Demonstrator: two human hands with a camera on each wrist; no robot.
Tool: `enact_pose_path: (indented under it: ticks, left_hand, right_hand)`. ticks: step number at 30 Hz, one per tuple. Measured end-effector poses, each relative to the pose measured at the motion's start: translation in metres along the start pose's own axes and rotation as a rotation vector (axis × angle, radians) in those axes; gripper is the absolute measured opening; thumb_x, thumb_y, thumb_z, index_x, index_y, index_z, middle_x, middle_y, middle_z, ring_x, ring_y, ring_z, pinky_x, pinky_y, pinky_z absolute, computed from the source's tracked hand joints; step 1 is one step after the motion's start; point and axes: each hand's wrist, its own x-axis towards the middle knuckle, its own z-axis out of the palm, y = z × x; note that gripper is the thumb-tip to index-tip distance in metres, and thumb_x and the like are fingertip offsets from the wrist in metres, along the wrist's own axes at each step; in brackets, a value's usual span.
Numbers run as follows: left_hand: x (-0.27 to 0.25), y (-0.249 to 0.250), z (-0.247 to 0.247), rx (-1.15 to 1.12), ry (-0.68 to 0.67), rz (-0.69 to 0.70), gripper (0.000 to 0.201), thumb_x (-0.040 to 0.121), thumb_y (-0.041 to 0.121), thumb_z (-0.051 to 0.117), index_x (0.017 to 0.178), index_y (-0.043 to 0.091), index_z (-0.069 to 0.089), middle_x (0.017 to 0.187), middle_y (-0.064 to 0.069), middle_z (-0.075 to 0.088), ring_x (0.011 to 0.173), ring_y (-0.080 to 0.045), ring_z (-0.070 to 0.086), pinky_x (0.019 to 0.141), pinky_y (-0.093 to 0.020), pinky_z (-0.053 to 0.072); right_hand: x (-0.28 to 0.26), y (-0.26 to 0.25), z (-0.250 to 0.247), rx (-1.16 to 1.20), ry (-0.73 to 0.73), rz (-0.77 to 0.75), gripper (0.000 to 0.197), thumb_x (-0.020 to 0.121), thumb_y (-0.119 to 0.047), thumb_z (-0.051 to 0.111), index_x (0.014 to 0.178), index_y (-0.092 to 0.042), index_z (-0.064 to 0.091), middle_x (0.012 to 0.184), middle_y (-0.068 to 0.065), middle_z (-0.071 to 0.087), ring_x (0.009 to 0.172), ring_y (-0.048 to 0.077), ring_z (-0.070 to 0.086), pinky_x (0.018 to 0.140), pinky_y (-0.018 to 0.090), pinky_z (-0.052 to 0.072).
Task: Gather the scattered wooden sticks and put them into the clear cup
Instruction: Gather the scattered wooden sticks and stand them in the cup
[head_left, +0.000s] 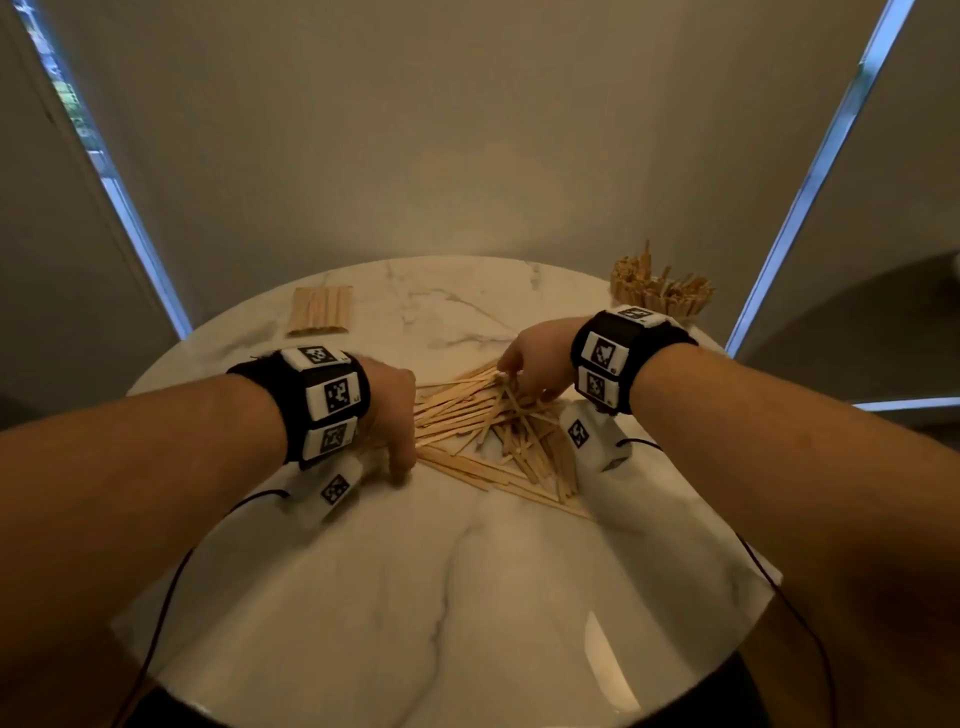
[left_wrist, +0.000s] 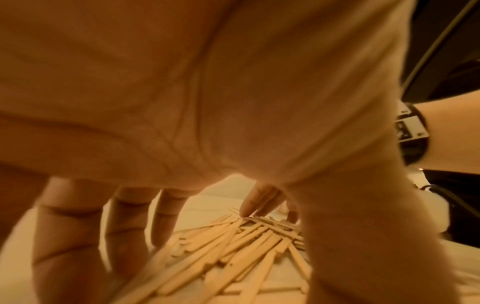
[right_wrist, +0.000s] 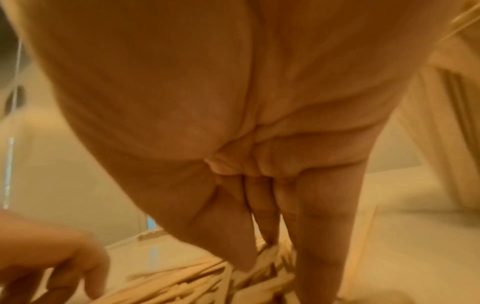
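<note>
Loose wooden sticks (head_left: 488, 426) lie heaped in a fan at the middle of the round marble table (head_left: 415, 597). My left hand (head_left: 401, 457) stands at the pile's left end, its spread fingers (left_wrist: 124, 226) straight down on the table and the sticks (left_wrist: 233, 246). My right hand (head_left: 514, 376) is on the pile's far right side, its fingers (right_wrist: 262, 216) held together and pointing down into the sticks (right_wrist: 182, 283). Neither hand lifts a stick. The clear cup (head_left: 660, 296) stands at the back right, packed with upright sticks, just behind my right wrist.
A neat flat row of sticks (head_left: 319, 309) lies at the back left of the table. Black cables (head_left: 171, 582) trail from both wrist cameras over the near table edge. Blinds and window strips stand behind the table.
</note>
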Motion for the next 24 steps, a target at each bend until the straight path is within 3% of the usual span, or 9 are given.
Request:
enact_pose_path:
  ticks: [2, 4, 5, 9, 13, 16, 20, 22, 24]
  left_hand:
    - [0.001, 0.005, 0.001, -0.022, 0.03, 0.045, 0.08, 0.065, 0.034, 0.096, 0.133, 0.016, 0.06, 0.112, -0.006, 0.07, 0.091, -0.022, 0.073, 0.084, -0.041, 0.064]
    - [0.0, 0.01, 0.003, -0.041, 0.084, 0.086, 0.065, 0.073, 0.025, 0.092, 0.13, 0.013, 0.064, 0.112, -0.008, 0.072, 0.094, -0.023, 0.075, 0.083, -0.04, 0.064]
    - [-0.002, 0.011, 0.002, -0.064, 0.119, 0.096, 0.059, 0.076, 0.023, 0.089, 0.129, 0.013, 0.065, 0.111, -0.008, 0.073, 0.093, -0.023, 0.075, 0.083, -0.039, 0.064]
    - [-0.004, 0.004, 0.001, -0.15, 0.14, 0.055, 0.054, 0.072, 0.031, 0.091, 0.118, 0.016, 0.067, 0.1, -0.007, 0.075, 0.089, -0.023, 0.076, 0.078, -0.037, 0.065]
    - [-0.01, -0.007, 0.002, -0.007, -0.018, -0.015, 0.066, 0.056, 0.047, 0.097, 0.109, 0.016, 0.074, 0.093, -0.003, 0.08, 0.092, -0.02, 0.077, 0.075, -0.031, 0.063]
    - [-0.011, -0.003, 0.004, 0.031, 0.019, -0.015, 0.038, 0.075, 0.033, 0.09, 0.105, 0.012, 0.077, 0.092, -0.004, 0.08, 0.092, -0.02, 0.077, 0.078, -0.03, 0.063]
    - [0.0, -0.004, 0.003, -0.066, 0.131, 0.007, 0.027, 0.086, 0.016, 0.079, 0.111, 0.009, 0.073, 0.104, -0.01, 0.076, 0.094, -0.025, 0.076, 0.084, -0.038, 0.064]
    - [0.006, -0.008, 0.0, -0.191, 0.13, 0.009, 0.031, 0.082, 0.024, 0.083, 0.109, 0.012, 0.072, 0.103, -0.009, 0.074, 0.092, -0.025, 0.074, 0.081, -0.041, 0.065]
    - [0.01, -0.008, -0.005, -0.3, 0.137, 0.019, 0.051, 0.075, 0.037, 0.088, 0.114, 0.014, 0.065, 0.112, -0.008, 0.068, 0.096, -0.026, 0.069, 0.08, -0.043, 0.065]
  right_hand:
    - [-0.021, 0.001, 0.002, -0.032, 0.004, -0.043, 0.072, 0.092, -0.023, 0.072, 0.157, -0.032, 0.04, 0.151, -0.001, 0.053, 0.106, 0.017, 0.063, 0.069, 0.024, 0.05]
    - [-0.045, 0.0, 0.004, -0.076, -0.008, -0.044, 0.084, 0.082, -0.033, 0.083, 0.154, -0.038, 0.039, 0.152, -0.002, 0.05, 0.121, 0.021, 0.057, 0.086, 0.033, 0.053]
    - [-0.057, -0.001, 0.004, -0.101, -0.019, -0.031, 0.087, 0.075, -0.041, 0.088, 0.149, -0.037, 0.042, 0.147, -0.002, 0.052, 0.118, 0.022, 0.058, 0.09, 0.037, 0.054]
    - [-0.087, -0.01, 0.02, -0.159, -0.124, 0.02, 0.095, 0.048, -0.066, 0.094, 0.122, -0.032, 0.045, 0.107, -0.007, 0.057, 0.082, 0.013, 0.055, 0.06, 0.03, 0.047]
    - [-0.083, -0.018, 0.035, -0.296, -0.14, -0.003, 0.076, 0.065, -0.044, 0.092, 0.123, -0.026, 0.047, 0.105, -0.002, 0.06, 0.078, 0.014, 0.055, 0.056, 0.027, 0.043]
    - [-0.072, -0.019, 0.032, -0.32, -0.042, -0.059, 0.059, 0.076, -0.032, 0.086, 0.123, -0.021, 0.052, 0.113, 0.003, 0.061, 0.077, 0.015, 0.053, 0.057, 0.026, 0.04]
    - [-0.05, -0.014, 0.017, -0.274, -0.011, -0.072, 0.058, 0.079, -0.04, 0.084, 0.127, -0.022, 0.055, 0.121, 0.004, 0.063, 0.094, 0.022, 0.056, 0.069, 0.031, 0.043]
    - [-0.036, -0.011, 0.007, -0.218, 0.043, -0.081, 0.059, 0.08, -0.047, 0.082, 0.127, -0.025, 0.055, 0.126, 0.004, 0.061, 0.1, 0.024, 0.058, 0.074, 0.033, 0.047]
    - [-0.021, -0.012, -0.001, -0.253, 0.095, -0.104, 0.075, 0.079, -0.05, 0.083, 0.141, -0.03, 0.046, 0.141, 0.005, 0.051, 0.117, 0.028, 0.056, 0.09, 0.041, 0.051]
